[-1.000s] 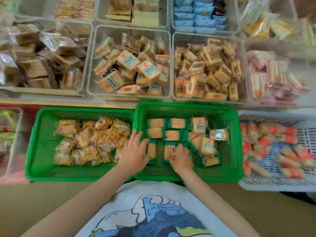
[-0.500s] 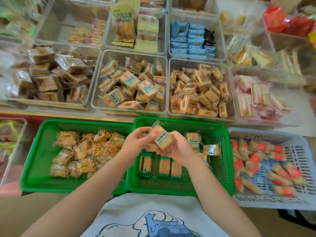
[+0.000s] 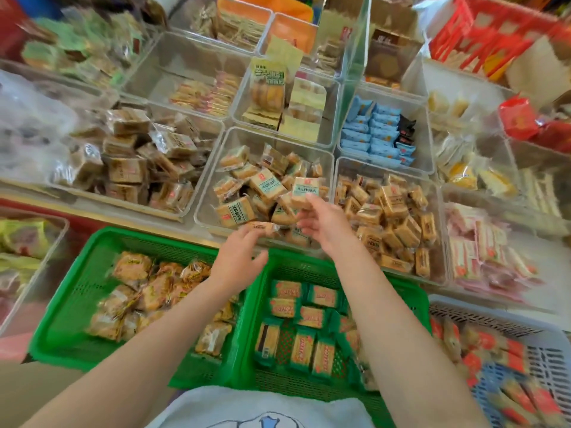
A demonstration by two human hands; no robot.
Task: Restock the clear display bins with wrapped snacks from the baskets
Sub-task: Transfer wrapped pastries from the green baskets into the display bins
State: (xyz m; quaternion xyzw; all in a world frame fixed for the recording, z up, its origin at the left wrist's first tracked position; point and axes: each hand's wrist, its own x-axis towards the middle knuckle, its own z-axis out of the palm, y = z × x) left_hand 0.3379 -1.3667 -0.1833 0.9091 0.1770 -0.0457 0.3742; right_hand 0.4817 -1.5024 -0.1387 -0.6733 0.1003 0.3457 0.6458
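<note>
Both hands reach over the front edge of the middle clear bin [image 3: 206,208], which holds tan wrapped snacks with green labels. My right hand [image 3: 323,222] holds one such wrapped snack [image 3: 304,189] at its fingertips, above the pile. My left hand [image 3: 238,256] is lower and nearer the bin's front wall, its fingers relaxed and holding nothing; another snack [image 3: 262,229] lies just past its fingertips. Below my arms sits the green basket [image 3: 304,267] with green-wrapped snacks.
A second green basket [image 3: 92,245] of orange-wrapped snacks stands to the left. A white basket [image 3: 506,322] of red-marked snacks is at the right. Clear bins of other snacks surround the middle bin: brown cakes [image 3: 129,171] left, tan squares [image 3: 392,208] right, blue packs [image 3: 377,134] behind.
Both hands rose from the green basket and moved forward to the middle clear bin, carrying a snack. The view tilted up toward the bins.
</note>
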